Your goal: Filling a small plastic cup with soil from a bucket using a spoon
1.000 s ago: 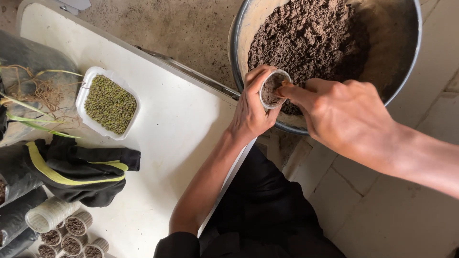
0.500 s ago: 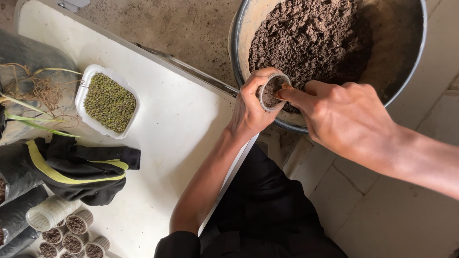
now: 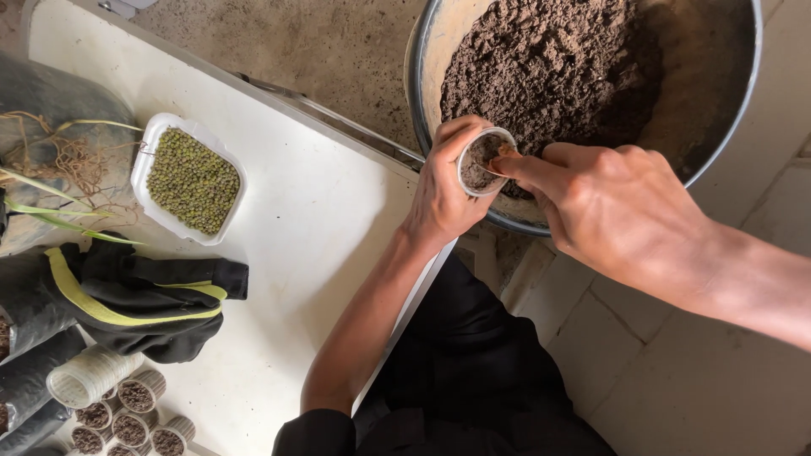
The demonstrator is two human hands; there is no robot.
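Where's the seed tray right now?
Head view, left side: the white seed tray sits on the white table, above the black gloves.

One head-worn view looks steeply down, close over table edge point(image 3: 279, 211) and soil basin point(image 3: 735, 118).

The metal basin point(image 3: 726, 143) runs off the top edge; the filled small cups point(image 3: 127, 418) are cut off below.

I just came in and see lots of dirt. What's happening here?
A person's left hand holds a small cup over a big metal bowl of soil. The right hand pokes a finger into the soil in the cup. On the white table sit a tray of green seeds, black gloves and several filled cups.
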